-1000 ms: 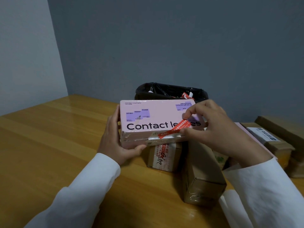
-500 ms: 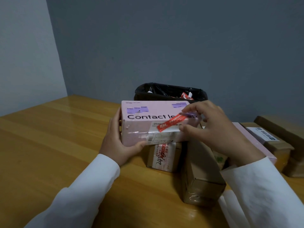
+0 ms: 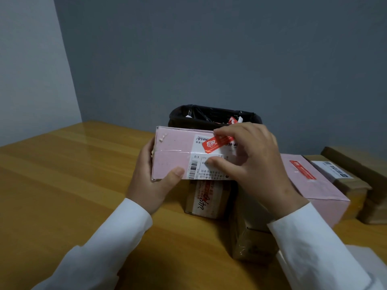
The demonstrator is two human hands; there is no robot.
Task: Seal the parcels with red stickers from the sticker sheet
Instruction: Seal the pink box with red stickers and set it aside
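Hands share the work: our left hand (image 3: 156, 185) grips the pink parcel (image 3: 176, 155) above the desk (image 3: 62, 185), steadying it, so our right hand (image 3: 251, 162) can pinch the red sticker (image 3: 217, 143) across its seam.

- Surface (image 3: 62, 185): varnished wood, glossy.
- Pink box (image 3: 173, 151): matt card under shiny clear tape.
- Red sticker (image 3: 217, 143): glossy paper.
- Bin liner (image 3: 201, 116) at 12 o'clock: crinkled shiny black plastic.
- Sleeves (image 3: 109, 243): white cloth.
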